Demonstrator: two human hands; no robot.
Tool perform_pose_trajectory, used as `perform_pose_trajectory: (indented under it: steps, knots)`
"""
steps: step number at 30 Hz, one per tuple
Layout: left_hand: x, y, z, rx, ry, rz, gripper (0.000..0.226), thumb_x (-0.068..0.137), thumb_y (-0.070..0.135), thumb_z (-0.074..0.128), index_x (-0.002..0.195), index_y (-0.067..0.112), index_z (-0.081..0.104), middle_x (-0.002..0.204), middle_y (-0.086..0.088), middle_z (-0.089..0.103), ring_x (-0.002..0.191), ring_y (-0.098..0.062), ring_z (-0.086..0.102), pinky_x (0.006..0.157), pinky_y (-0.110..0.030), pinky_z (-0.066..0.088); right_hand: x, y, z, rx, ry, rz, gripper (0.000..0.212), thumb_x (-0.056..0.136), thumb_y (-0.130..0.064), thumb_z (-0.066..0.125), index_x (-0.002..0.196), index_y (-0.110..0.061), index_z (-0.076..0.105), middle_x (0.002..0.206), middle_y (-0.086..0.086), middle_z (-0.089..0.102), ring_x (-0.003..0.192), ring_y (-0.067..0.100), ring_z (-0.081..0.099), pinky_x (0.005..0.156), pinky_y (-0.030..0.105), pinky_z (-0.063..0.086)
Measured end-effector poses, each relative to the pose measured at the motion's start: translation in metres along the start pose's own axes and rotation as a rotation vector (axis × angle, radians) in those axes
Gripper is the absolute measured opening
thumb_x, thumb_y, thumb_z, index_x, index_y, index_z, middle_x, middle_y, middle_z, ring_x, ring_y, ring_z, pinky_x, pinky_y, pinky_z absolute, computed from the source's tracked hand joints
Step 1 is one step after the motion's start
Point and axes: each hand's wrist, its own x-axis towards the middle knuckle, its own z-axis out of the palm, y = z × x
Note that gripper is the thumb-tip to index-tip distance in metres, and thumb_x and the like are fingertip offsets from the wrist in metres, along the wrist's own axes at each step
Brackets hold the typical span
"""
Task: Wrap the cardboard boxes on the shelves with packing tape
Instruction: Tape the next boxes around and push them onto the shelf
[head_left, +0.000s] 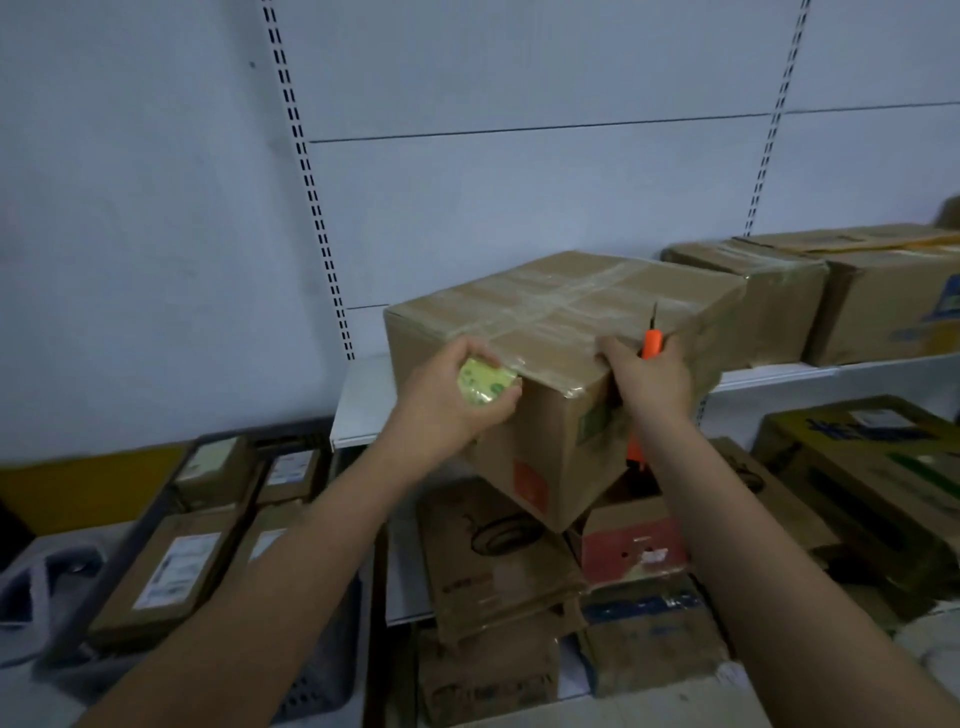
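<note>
The fingers (480, 358) of the left hand (447, 400) are curled around a roll of packing tape (485, 387). The roll is round, shiny and pale yellow-green. It sits against the near left edge of a big cardboard box (550, 364). The fingers (610, 347) of the right hand (652, 379) are bent over the near top edge of the same box. This hand also grips an orange box cutter (650, 345). Its thin blade sticks up past the fingers, and the lower end of the orange handle shows below the wrist.

The box is brown and square-cornered. Clear shiny tape crosses its flat top in strips, and the tape looks a bit wrinkled. A near corner points at the camera and hangs out past the front of a white shelf (363, 405). There is an orange square on its near side.

To the right on the same shelf stand two more brown boxes (810, 291), side by side, also with shiny tape on them. Behind is a smooth pale back panel (519, 197) with two upright rails full of little slots.

Lower down and nearer lie many other boxes (498, 561), some crushed and worn. On the left, small flat parcels (176, 571) with white labels lie in a row.
</note>
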Motion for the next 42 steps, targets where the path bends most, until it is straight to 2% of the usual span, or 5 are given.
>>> perform_pose_trajectory:
  steps: [9,20,24,33,42]
  knots:
    - [0.078,-0.026,-0.094,0.075,0.638,-0.069,0.039,0.072,0.034,0.079,0.102,0.029,0.054,0.101,0.000,0.066,0.086,-0.023,0.067,0.074,-0.043,0.059,0.004,0.017,-0.026,0.062,-0.098,0.039,0.078,0.070,-0.060,0.073,0.132,-0.019,0.049,0.107,0.006,0.061,0.094,0.029,0.063,0.084,0.047,0.056]
    - [0.097,-0.084,-0.086,0.059,0.399,-0.223,0.045,0.077,0.033,0.083,0.110,0.019,0.055,0.100,0.000,0.059,0.084,-0.019,0.058,0.073,-0.031,0.050,-0.009,0.033,-0.038,0.217,-0.187,0.085,0.093,0.058,-0.055,0.083,0.138,-0.024,0.046,0.116,0.007,0.060,0.075,0.017,0.059,0.049,0.025,0.045]
    - [0.105,-0.098,-0.107,0.085,0.500,-0.289,0.044,0.085,0.025,0.075,0.120,0.014,0.051,0.113,-0.008,0.058,0.094,-0.025,0.054,0.087,-0.038,0.051,-0.007,0.030,-0.032,0.232,-0.223,0.082,0.076,0.075,-0.037,0.082,0.140,-0.015,0.048,0.096,0.007,0.062,0.071,0.018,0.055,0.051,0.027,0.044]
    - [0.031,-0.078,-0.102,0.265,0.456,-0.104,0.026,0.083,0.037,0.077,0.099,0.026,0.059,0.092,0.005,0.066,0.079,-0.015,0.063,0.061,-0.030,0.049,-0.005,0.008,-0.056,0.214,-0.321,0.053,0.034,0.081,-0.031,0.076,0.109,-0.013,0.068,0.099,0.017,0.069,0.085,0.029,0.061,0.074,0.039,0.049]
    - [-0.014,-0.071,-0.076,0.452,0.519,0.031,0.040,0.081,0.049,0.076,0.100,0.044,0.042,0.086,0.003,0.070,0.071,-0.020,0.067,0.061,-0.041,0.057,0.079,-0.038,-0.037,-0.113,-0.573,-0.004,0.074,0.072,-0.049,0.082,0.137,-0.026,0.056,0.121,0.001,0.062,0.102,0.017,0.062,0.087,0.031,0.047]
